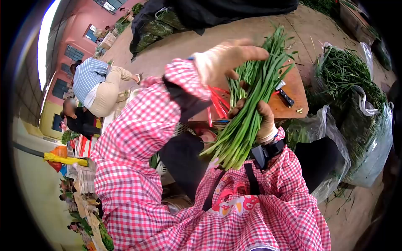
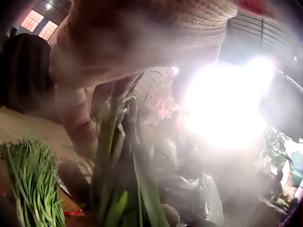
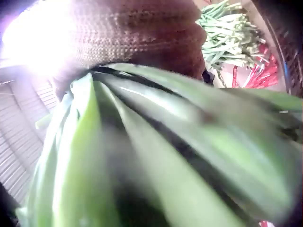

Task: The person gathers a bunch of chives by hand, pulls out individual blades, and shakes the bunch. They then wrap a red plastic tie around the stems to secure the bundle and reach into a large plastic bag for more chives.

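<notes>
A bunch of long green stalks (image 1: 251,121) slants across the head view, leafy ends up and pale cut ends down. My right hand (image 1: 266,123) grips it around the lower half; the right wrist view shows the gloved hand (image 3: 137,38) above the spreading stalks (image 3: 156,142). Beside the upper half, my left hand (image 1: 226,60) has its fingers extended, slightly blurred; whether they touch the leaves is unclear. In the left wrist view a second bunch (image 2: 35,184) lies on the board. A black-handled knife (image 1: 286,97) and red strips (image 1: 218,104) are on the board.
The wooden board (image 1: 295,106) stands before my knees. Plastic bags of greens (image 1: 349,75) are at the right, a black sheet (image 1: 217,12) over bags at the top. Two people (image 1: 102,85) are at the left. Stalk scraps lie on the floor (image 1: 310,33).
</notes>
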`<state>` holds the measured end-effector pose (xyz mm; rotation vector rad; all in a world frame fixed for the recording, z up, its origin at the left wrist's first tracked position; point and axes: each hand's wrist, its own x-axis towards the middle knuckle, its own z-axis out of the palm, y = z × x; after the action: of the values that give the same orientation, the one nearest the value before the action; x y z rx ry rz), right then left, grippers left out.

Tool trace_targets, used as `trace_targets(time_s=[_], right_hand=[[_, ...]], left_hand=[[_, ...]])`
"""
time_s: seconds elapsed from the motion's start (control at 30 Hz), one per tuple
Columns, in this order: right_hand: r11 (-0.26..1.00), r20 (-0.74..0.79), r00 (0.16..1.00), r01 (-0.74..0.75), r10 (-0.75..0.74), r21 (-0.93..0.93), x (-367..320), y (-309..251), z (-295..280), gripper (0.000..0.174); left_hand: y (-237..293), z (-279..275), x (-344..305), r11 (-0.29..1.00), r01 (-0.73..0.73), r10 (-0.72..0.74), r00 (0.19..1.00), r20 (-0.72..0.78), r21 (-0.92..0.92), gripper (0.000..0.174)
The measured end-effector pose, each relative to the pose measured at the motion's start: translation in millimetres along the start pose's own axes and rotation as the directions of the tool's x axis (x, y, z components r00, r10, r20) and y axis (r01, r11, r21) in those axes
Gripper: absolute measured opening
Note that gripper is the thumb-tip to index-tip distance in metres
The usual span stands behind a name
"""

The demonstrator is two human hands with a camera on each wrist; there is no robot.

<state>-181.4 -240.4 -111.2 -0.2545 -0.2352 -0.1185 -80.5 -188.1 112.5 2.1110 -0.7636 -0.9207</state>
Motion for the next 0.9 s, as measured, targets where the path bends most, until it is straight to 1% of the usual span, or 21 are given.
trace_targets(time_s=[0.03, 0.07, 0.1, 0.13, 0.23, 0.33, 0.43, 0.47, 0.5, 0.53, 0.57, 0.6, 0.63, 0.67, 0.7, 0.73, 0.77, 0.8, 0.83, 0.87, 0.9], right_hand=[[0.999, 0.040, 0.999, 0.034, -0.033, -0.014, -1, -8, 1, 0.073], [0.999, 0.069, 0.997, 0.033, -0.034, 0.012, -3, -16, 2, 0.082], [0.998, 0.066, 0.996, 0.057, -0.060, 0.037, -5, -21, 4, 0.081], [0.997, 0.055, 0.996, 0.071, -0.072, 0.023, -7, -27, 0, 0.082], [0.995, 0.022, 0.995, 0.094, -0.095, 0.021, -16, -47, -6, 0.085], [0.989, -0.048, 0.991, 0.120, -0.125, -0.089, -22, -66, -11, 0.080], [0.899, -0.238, 0.968, -0.036, -0.076, -0.437, -29, -91, -22, 0.081], [0.917, -0.371, 0.924, -0.066, -0.092, -0.392, -30, -94, -27, 0.062], [0.913, -0.442, 0.897, -0.154, -0.031, -0.378, -30, -98, -32, 0.042], [0.907, -0.547, 0.836, -0.194, -0.046, -0.373, -29, -101, -38, 0.035], [0.903, -0.642, 0.764, -0.232, -0.060, -0.361, -26, -101, -44, 0.029], [0.897, -0.701, 0.705, -0.234, -0.109, -0.375, -22, -101, -50, 0.024], [0.900, -0.719, 0.688, -0.247, -0.098, -0.359, -20, -102, -59, 0.023], [0.899, -0.735, 0.671, -0.259, -0.096, -0.354, -18, -101, -69, 0.024], [0.898, -0.751, 0.654, -0.273, -0.090, -0.346, -16, -100, -81, 0.024], [0.904, -0.755, 0.652, -0.274, -0.076, -0.327, -12, -99, -92, 0.027], [0.888, -0.780, 0.619, -0.304, -0.091, -0.345, -11, -99, -103, 0.029], [0.881, -0.800, 0.596, -0.338, -0.071, -0.330, -10, -99, -109, 0.029], [0.875, -0.818, 0.573, -0.369, -0.052, -0.314, -10, -99, -115, 0.028], [0.881, -0.813, 0.579, -0.354, -0.057, -0.315, -11, -97, -125, 0.032], [0.859, -0.819, 0.560, -0.353, -0.124, -0.370, -12, -96, -129, 0.037]], left_hand=[[-12, -10, 2, 0.994, -0.099, 0.099, 0.995, 0.009, 0.055, 0.050], [-22, -16, 2, 0.997, -0.079, 0.079, 0.996, 0.037, 0.011, 0.056], [-32, -21, 0, 0.998, -0.057, 0.059, 0.996, 0.065, -0.031, 0.063], [-75, -27, 21, 0.994, -0.085, 0.094, 0.987, 0.129, -0.072, 0.077], [-133, 7, 20, 0.955, -0.040, 0.142, 0.932, 0.335, -0.294, 0.075], [-170, 71, 15, 0.843, 0.020, 0.293, 0.821, 0.490, -0.537, 0.074], [-191, 123, 18, 0.692, 0.163, 0.396, 0.729, 0.558, -0.703, 0.069], [-195, 135, 22, 0.678, 0.153, 0.401, 0.743, 0.536, -0.719, 0.068], [-198, 144, 27, 0.665, 0.142, 0.404, 0.757, 0.513, -0.733, 0.067], [-203, 150, 36, 0.644, 0.225, 0.414, 0.701, 0.580, -0.731, 0.065], [-212, 165, 41, 0.592, 0.298, 0.354, 0.739, 0.573, -0.749, 0.063], [-216, 175, 44, 0.581, 0.290, 0.325, 0.773, 0.544, -0.760, 0.063], [-220, 184, 48, 0.571, 0.282, 0.294, 0.806, 0.513, -0.771, 0.062], [-227, 191, 53, 0.525, 0.352, 0.285, 0.786, 0.549, -0.775, 0.060], [-232, 197, 56, 0.503, 0.404, 0.210, 0.800, 0.561, -0.764, 0.057], [-237, 204, 60, 0.458, 0.425, 0.207, 0.803, 0.559, -0.781, 0.055], [-241, 213, 65, 0.412, 0.447, 0.202, 0.805, 0.558, -0.794, 0.054], [-239, 219, 63, 0.385, 0.425, 0.109, 0.861, 0.497, -0.819, 0.045], [-238, 222, 65, 0.345, 0.431, 0.106, 0.865, 0.491, -0.834, 0.042], [-237, 223, 67, 0.305, 0.434, 0.103, 0.870, 0.483, -0.848, 0.040], [-235, 224, 69, 0.265, 0.435, 0.099, 0.875, 0.473, -0.860, 0.037]])
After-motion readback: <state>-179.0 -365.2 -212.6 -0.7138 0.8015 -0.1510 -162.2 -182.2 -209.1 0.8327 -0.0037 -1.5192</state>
